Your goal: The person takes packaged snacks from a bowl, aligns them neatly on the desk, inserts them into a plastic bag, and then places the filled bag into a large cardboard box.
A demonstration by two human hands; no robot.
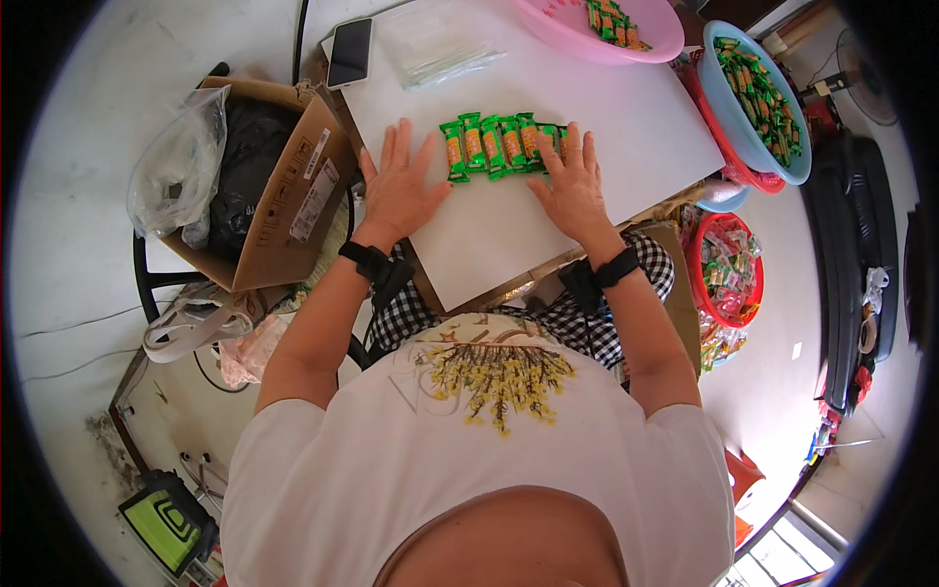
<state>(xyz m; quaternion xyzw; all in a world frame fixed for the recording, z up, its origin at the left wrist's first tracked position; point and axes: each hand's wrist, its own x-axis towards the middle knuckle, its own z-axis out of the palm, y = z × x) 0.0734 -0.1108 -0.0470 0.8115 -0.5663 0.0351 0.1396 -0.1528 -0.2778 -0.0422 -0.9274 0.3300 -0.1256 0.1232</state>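
A row of several small green-and-orange wrapped snack packets (493, 147) lies side by side on the white tabletop (469, 242). Left of the row, my left hand (400, 183) rests palm down with fingers spread, holding nothing. My right hand (574, 183) reaches the row's right end, its fingers apart over or against the last packets, which it partly hides. Beyond the row lies a stack of clear plastic bags (449, 62). A pink basin (546, 33) at the table's far side holds more of these packets.
A smartphone (350, 53) lies at the table's far left corner. An open cardboard box (290, 198) with black plastic stands at the left. On the right are a blue basin (798, 110) full of green packets and, lower, a red basin (694, 271) of assorted wrapped items.
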